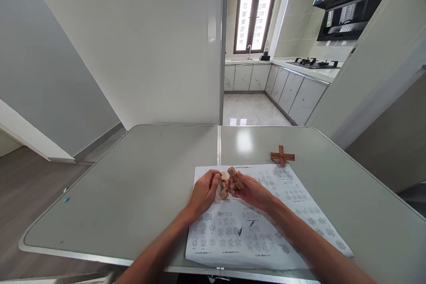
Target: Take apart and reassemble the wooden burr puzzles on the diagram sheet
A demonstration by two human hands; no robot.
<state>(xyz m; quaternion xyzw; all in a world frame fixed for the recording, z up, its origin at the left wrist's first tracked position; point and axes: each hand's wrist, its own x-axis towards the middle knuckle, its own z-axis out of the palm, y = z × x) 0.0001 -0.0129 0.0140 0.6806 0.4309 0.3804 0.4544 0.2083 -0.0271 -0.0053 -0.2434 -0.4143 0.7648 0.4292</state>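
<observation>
A table [166,159] bears paper [246,242] — and a cross [282,156].

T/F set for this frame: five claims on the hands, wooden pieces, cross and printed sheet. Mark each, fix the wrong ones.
1. The left hand and the right hand are both over the printed sheet. True.
2. The right hand holds light wooden pieces. True.
3. The left hand lies spread out flat. False: its fingers are curled, close by the light wooden pieces.
4. The dark wooden cross lies to the right of both hands. True.
5. The printed sheet is blank on its upper side. False: it carries rows of small printed figures.
</observation>
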